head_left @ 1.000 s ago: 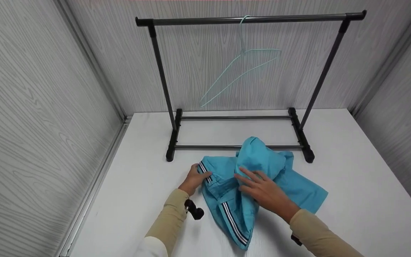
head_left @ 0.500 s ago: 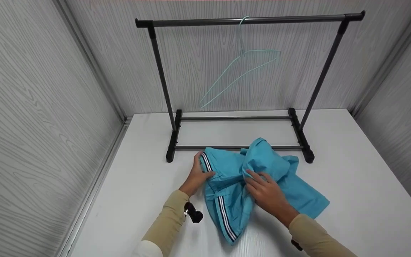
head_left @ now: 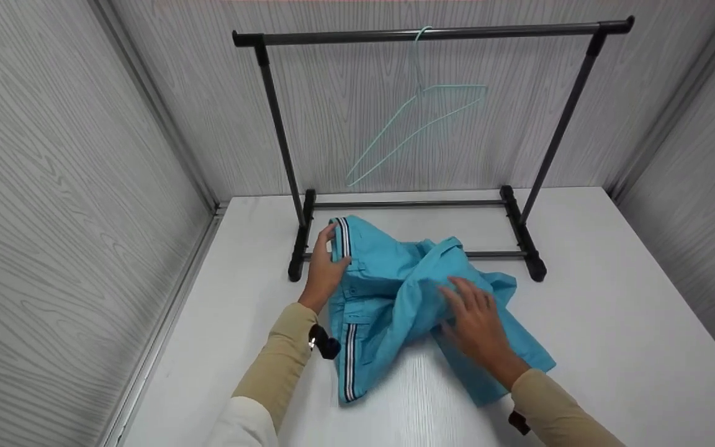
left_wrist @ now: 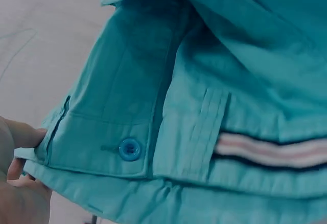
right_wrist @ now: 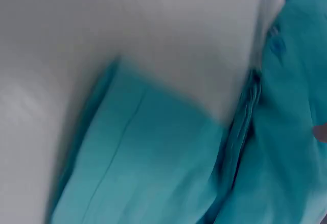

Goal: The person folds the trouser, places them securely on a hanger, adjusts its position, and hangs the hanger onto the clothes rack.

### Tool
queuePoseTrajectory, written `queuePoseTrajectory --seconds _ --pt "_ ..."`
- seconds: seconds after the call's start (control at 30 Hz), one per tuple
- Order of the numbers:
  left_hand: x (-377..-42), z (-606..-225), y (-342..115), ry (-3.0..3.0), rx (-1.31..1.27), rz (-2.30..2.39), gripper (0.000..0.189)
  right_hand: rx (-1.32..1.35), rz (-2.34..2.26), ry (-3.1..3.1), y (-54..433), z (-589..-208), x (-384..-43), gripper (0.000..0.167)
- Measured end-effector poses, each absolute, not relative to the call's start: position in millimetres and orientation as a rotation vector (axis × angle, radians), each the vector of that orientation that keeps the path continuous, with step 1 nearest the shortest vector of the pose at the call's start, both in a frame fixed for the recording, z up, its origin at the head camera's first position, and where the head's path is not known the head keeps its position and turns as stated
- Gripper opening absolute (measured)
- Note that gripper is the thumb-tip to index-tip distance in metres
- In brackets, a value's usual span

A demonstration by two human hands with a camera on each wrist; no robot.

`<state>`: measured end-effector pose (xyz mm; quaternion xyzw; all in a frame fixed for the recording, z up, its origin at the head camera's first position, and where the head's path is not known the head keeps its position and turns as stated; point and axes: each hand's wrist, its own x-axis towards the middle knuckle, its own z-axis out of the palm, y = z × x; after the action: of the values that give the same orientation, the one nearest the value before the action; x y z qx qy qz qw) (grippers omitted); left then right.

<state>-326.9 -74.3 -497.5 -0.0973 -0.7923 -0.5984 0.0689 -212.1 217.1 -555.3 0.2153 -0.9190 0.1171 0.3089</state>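
Note:
Turquoise shorts (head_left: pixel 376 261) lie bunched on the white table, one leg spread toward the right. Dark-and-white striped trim (head_left: pixel 350 363) runs along the waistband. My left hand (head_left: pixel 325 270) pinches the far left end of the waistband, thumb on the near side and fingers behind. In the left wrist view a blue button (left_wrist: pixel 130 149) and a belt loop (left_wrist: pixel 207 132) show close to that grip. My right hand (head_left: pixel 476 320) is over the crumpled middle with its fingers spread. The right wrist view is blurred and shows a leg (right_wrist: pixel 143 152) of the shorts.
A black garment rack (head_left: pixel 345 38) stands behind the shorts, its lower front bar (head_left: pixel 494 255) partly covered by them. From the top rail hangs a thin mint-green wire hanger (head_left: pixel 388 127). Grey wood-grain panels (head_left: pixel 84 186) enclose the table (head_left: pixel 239 323).
My left hand has moved away from me and slightly left, drawing the waistband along and opening it wider. My right hand has shifted a little right, its fingers now spread over the cloth.

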Motion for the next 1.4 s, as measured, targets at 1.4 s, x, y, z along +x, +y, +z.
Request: queuePoseTrajectory --seconds 1.4 --pt "-304 -520 -119 -2.498 0.259 -2.097 0.065 -0.167 1.079 -2.661 343 -517 -255 0.041"
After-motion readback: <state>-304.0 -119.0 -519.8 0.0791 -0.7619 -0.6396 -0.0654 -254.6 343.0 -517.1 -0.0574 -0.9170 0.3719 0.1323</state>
